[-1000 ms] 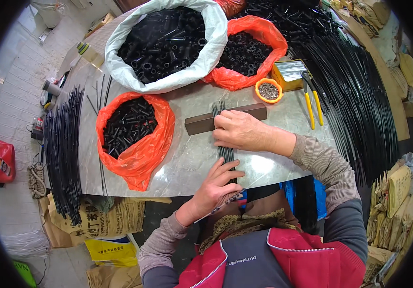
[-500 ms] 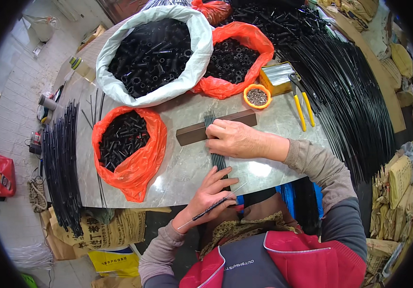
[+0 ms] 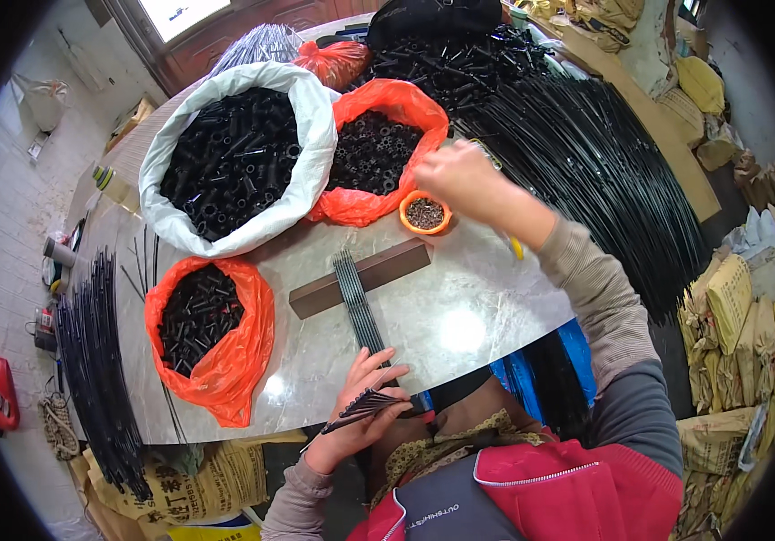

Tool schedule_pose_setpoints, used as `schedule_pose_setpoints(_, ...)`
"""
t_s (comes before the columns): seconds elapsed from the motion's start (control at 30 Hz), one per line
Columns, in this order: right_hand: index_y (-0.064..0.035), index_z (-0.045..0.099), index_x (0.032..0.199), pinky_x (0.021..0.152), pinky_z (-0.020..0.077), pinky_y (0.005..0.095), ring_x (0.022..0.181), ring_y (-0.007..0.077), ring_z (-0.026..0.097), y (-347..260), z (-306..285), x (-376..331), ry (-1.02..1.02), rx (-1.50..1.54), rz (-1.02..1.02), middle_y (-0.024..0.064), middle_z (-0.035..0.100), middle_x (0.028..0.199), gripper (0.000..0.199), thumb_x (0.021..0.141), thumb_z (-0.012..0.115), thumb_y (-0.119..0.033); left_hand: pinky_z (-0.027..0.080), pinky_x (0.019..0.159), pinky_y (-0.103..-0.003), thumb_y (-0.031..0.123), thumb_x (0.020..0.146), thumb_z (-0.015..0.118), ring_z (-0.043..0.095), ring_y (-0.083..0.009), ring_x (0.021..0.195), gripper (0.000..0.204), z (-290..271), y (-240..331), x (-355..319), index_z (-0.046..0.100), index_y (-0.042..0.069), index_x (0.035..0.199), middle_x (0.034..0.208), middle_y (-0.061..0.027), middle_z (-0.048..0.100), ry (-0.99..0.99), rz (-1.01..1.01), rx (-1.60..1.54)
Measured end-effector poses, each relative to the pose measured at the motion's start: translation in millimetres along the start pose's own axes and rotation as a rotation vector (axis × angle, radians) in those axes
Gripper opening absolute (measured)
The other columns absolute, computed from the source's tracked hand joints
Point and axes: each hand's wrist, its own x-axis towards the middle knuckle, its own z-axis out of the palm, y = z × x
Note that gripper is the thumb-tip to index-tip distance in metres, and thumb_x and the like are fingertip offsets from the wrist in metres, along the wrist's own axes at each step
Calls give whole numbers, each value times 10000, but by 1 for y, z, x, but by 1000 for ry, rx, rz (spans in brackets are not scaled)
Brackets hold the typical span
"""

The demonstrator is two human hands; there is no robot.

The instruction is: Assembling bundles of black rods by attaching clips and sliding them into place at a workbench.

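Left hand (image 3: 357, 408) curled closed near the body, right hand (image 3: 456, 179) reaching far forward, arm extended

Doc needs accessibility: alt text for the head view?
Seen from above, a person's left hand grips a bundle of thin black rods lying across a brown wooden block on a marble table, while the right hand reaches over a small orange bowl beside bags of black tubes.

A big white sack (image 3: 311, 126) full of black tubes stands open at the far left of the table. Just beside it, on the right, an orange bag (image 3: 378, 203) holds smaller black pieces, and another orange bag (image 3: 243, 361) lies nearer the front left. Printed yellow-brown sacks (image 3: 198, 473) lie on the floor under the table's front edge, and more (image 3: 743, 307) are stacked at the right.
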Motion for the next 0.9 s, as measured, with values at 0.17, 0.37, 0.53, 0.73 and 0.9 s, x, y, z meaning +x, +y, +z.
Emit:
schedule_pose_setpoints(0.17,-132,750,941,792,543,409,949,242,747,51,3,-11,-251,-93,159,45,742,981,110,831,737,-139,248,1267,-618,149,889,818,477,-345,1471,128,0,0,3,750,125,995,1349,-54,674,5,30,10)
schedule_pose_setpoints(0.37,-123,771,908,808,548,408,984,242,724,56,12,-8,-305,-98,197,59,735,990,77,851,719,-124,252,1267,-619,154,890,819,480,-343,1470,136,0,1,2,750,130,1006,1348,-54,675,1,31,18)
schedule_pose_setpoints(0.53,-108,711,890,805,527,394,995,231,642,62,13,-15,-141,-82,177,51,642,976,42,882,695,-145,250,1269,-616,152,888,818,479,-344,1471,141,0,1,2,752,133,1011,1349,-54,675,5,20,7)
schedule_pose_setpoints(0.73,-84,594,905,740,515,418,827,304,651,48,-3,-11,77,-39,218,94,604,889,83,938,662,-119,285,1252,-615,132,867,816,507,-357,1449,127,-3,6,5,754,84,967,1311,-87,692,27,15,18)
schedule_pose_setpoints(0.9,-71,627,968,691,523,437,804,329,665,-16,-29,8,217,378,129,112,630,884,110,908,713,-104,242,1269,-645,130,889,777,463,-354,1488,119,-2,-2,1,736,124,1001,1377,-65,662,-1,49,23)
